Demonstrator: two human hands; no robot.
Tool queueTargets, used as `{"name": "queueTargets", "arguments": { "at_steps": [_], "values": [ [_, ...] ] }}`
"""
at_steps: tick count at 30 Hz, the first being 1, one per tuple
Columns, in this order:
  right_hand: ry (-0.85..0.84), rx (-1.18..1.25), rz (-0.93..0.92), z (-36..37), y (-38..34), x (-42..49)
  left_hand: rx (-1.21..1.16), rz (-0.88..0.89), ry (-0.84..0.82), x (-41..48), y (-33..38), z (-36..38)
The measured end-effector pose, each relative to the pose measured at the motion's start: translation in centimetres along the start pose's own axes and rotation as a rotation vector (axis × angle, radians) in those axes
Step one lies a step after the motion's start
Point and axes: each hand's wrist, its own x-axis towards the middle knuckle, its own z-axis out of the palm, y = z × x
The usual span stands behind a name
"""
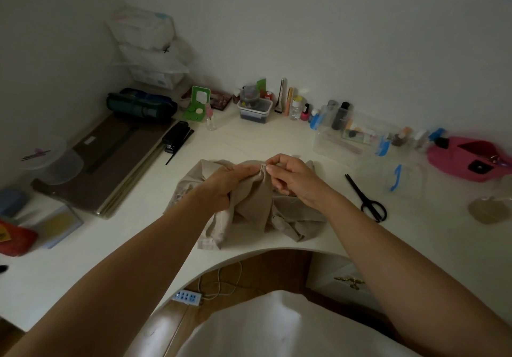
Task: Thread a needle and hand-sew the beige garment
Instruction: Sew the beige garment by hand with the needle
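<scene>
On the worktop (249, 140), the left hand (227, 182) is gripping a raised fold of the beige garment (257, 210), fingers curled round it. The right hand (293, 176) is pinching the fold's peak; any needle is too small to see. Holding the fold taut should be keeping stitches even. Scissors (365, 196) are lying further right.

I'm counting two hands mid-frame, left hand (221, 183) and right hand (295, 179), one beige garment (257, 199), one black scissors (361, 192) lying right, one black stapler (177, 135) sitting upper left, one power strip (188, 297) down low.
</scene>
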Motion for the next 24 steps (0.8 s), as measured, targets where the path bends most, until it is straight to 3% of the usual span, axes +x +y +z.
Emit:
{"name": "queueTargets", "arguments": {
  "at_steps": [4,14,20,24],
  "values": [
    [0.029,0.083,0.006,0.3,-0.3,-0.1,0.018,0.040,0.000,-0.1,-0.2,0.2],
    [0.009,-0.043,0.015,1.0,-0.4,0.3,0.049,0.118,0.022,0.1,-0.5,0.8],
    [0.245,-0.249,-0.085,1.0,-0.3,0.8,0.163,0.236,0.172,-0.1,-0.2,1.3],
    [0.267,-0.350,-0.182,1.3,-0.5,1.0,0.272,0.278,0.150,-0.1,-0.2,1.3]
  ]
}}
